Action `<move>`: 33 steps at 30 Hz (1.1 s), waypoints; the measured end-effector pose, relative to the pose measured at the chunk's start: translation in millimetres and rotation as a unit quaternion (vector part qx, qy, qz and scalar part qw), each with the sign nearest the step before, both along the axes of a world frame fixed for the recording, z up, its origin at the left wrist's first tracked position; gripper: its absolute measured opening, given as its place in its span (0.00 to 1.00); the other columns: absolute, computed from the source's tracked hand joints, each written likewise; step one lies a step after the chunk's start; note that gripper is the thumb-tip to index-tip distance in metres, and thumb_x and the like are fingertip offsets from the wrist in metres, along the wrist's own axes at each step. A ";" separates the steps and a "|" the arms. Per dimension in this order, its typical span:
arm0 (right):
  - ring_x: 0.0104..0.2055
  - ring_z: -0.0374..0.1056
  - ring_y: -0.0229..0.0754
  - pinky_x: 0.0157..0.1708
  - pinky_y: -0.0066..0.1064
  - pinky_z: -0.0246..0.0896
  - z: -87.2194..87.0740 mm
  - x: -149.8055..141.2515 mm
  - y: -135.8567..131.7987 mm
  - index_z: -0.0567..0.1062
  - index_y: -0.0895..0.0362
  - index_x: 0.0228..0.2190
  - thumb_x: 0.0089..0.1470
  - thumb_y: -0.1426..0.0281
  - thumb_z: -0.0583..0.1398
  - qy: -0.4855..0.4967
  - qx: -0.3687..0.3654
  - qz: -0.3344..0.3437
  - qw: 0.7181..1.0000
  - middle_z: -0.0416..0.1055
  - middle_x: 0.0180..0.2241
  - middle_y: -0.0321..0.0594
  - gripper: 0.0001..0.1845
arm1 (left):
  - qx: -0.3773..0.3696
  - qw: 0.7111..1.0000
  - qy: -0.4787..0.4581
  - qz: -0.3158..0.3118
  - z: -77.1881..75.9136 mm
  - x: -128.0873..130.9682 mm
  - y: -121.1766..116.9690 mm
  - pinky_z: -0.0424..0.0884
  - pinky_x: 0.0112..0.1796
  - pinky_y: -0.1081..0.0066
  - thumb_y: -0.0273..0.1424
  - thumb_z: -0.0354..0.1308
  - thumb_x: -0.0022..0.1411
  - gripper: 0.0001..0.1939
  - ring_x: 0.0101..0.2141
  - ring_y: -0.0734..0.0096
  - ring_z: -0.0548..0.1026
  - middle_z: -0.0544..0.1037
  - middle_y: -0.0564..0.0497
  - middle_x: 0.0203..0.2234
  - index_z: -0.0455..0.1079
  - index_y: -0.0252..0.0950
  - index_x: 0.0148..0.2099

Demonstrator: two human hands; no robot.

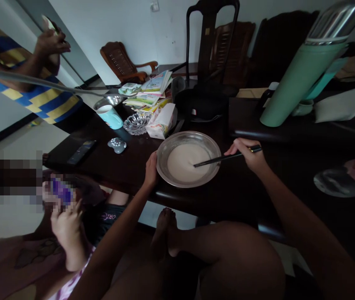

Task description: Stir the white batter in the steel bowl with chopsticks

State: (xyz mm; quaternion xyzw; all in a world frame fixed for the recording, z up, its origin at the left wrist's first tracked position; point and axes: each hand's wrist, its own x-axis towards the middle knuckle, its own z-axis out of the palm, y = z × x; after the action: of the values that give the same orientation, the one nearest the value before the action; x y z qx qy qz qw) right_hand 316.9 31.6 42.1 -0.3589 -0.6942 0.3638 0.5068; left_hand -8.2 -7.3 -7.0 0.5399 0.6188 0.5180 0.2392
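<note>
A wide metal bowl (214, 171) stands near the edge of the dark table, with a pale, milky batter (182, 160) inside. My left hand (151, 168) holds the bowl at its left side; its fingertips are partly hidden by the wall. Dark chopsticks (216, 159) are gripped in my right hand (249, 153), to the right of the bowl. They slant down to the left over the rim, and their tips dip into the batter near the middle.
Behind the bowl are a tissue box (161, 121), a glass dish (136, 124), a blue cup (110, 116) and stacked books (152, 89). A green thermos (299, 83) stands back right. At left, one person (68, 225) holds a phone; another in a striped shirt (49, 100) stands.
</note>
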 end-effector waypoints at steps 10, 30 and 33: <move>0.27 0.70 0.43 0.35 0.38 0.64 0.6 4.8 2.6 0.76 0.52 0.19 0.61 0.55 0.57 0.009 0.029 -0.013 0.999 0.77 0.21 0.37 0.23 | 0.000 1.000 0.001 0.005 -1.8 0.1 0.3 0.66 0.51 0.67 0.39 0.40 0.70 0.22 0.47 0.64 0.73 0.78 0.45 0.46 0.72 0.33 0.47; 0.34 0.71 0.45 0.37 0.40 0.66 0.4 1.8 0.6 0.80 0.50 0.26 0.57 0.55 0.61 -0.078 0.040 0.006 0.996 0.80 0.30 0.39 0.15 | -0.014 0.999 -0.029 0.012 1.7 3.4 -0.4 0.67 0.51 0.67 0.40 0.41 0.70 0.22 0.47 0.64 0.73 0.78 0.46 0.45 0.74 0.34 0.46; 0.29 0.72 0.45 0.36 0.40 0.66 1.4 6.0 1.6 0.76 0.53 0.19 0.59 0.52 0.58 -0.007 0.000 -0.024 1.000 0.77 0.24 0.39 0.24 | -0.018 0.999 -0.032 0.013 3.7 4.8 -1.6 0.66 0.52 0.67 0.38 0.42 0.70 0.21 0.48 0.64 0.73 0.78 0.46 0.46 0.74 0.34 0.47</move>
State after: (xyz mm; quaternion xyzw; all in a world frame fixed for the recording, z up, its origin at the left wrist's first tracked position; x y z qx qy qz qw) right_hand 322.8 33.2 43.5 -0.3780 -0.6893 0.3489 0.5102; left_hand -3.4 -8.9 -3.4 0.5110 0.6269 0.5268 0.2613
